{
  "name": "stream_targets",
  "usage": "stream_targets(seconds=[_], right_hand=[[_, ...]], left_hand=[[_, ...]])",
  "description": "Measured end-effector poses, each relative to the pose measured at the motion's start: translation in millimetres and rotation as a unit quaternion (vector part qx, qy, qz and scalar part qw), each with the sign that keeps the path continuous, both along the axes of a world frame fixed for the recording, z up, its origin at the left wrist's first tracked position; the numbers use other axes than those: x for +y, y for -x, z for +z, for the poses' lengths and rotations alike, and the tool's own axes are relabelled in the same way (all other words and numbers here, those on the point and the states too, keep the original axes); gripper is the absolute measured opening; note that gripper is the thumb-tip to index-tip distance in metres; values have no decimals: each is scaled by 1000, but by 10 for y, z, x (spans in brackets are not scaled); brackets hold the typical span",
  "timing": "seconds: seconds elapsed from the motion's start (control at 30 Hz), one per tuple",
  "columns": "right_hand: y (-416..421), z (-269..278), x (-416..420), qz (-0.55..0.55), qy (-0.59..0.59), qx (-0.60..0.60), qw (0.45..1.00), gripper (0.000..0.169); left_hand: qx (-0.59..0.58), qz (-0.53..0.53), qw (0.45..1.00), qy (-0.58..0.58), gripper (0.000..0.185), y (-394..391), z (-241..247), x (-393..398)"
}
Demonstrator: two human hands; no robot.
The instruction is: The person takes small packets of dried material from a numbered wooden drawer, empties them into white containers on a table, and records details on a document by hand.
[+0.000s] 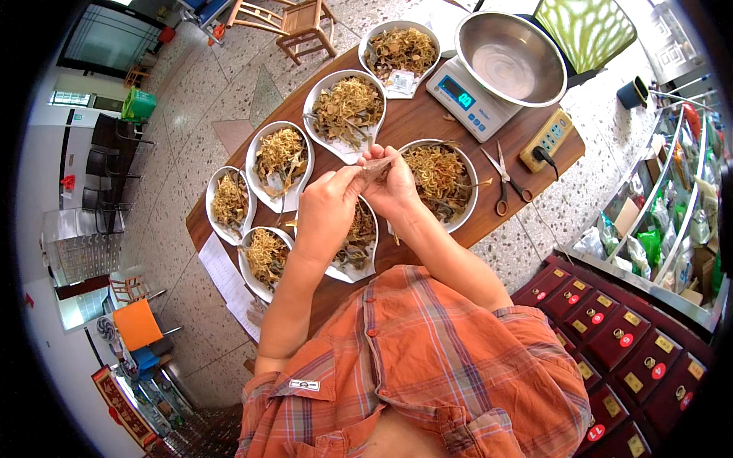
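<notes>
Both hands meet above the white dishes of dried herbs. My left hand (329,200) and my right hand (392,180) pinch a small, brownish translucent packet (377,166) between their fingers; what it holds cannot be told. Behind them a drop-shaped dish (307,109) is heaped with shredded dried herbs (349,106). To the right of my right hand lies another full dish (475,194). Below the hands, a further dish of herbs (361,229) is partly hidden by my left hand and forearm. Clear small packets (401,82) rest in the farthest dish.
On the wooden table (401,123) stand a digital scale (467,103) bearing a steel bowl (509,57), black-handled scissors (504,177) with spread blades, and a power strip (547,140). Written papers (220,269) lie at the left edge. Dark red drawers (607,332) are at the lower right.
</notes>
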State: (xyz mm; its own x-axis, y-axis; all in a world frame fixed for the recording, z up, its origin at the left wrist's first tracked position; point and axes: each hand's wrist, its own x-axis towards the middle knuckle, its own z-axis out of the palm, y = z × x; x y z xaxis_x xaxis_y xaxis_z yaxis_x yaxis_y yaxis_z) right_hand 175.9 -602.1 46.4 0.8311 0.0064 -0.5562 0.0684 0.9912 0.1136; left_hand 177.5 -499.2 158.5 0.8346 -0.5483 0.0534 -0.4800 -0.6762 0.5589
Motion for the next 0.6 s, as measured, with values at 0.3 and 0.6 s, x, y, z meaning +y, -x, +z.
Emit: stream_targets(seconds=[0.3, 0.6], right_hand=[[5, 79, 14, 6, 56, -11, 998, 12], [-51, 96, 10, 36, -16, 25, 999, 11]], left_hand=[[-106, 15, 994, 37, 27, 11, 54, -5], [-87, 52, 994, 35, 30, 110, 278, 84]])
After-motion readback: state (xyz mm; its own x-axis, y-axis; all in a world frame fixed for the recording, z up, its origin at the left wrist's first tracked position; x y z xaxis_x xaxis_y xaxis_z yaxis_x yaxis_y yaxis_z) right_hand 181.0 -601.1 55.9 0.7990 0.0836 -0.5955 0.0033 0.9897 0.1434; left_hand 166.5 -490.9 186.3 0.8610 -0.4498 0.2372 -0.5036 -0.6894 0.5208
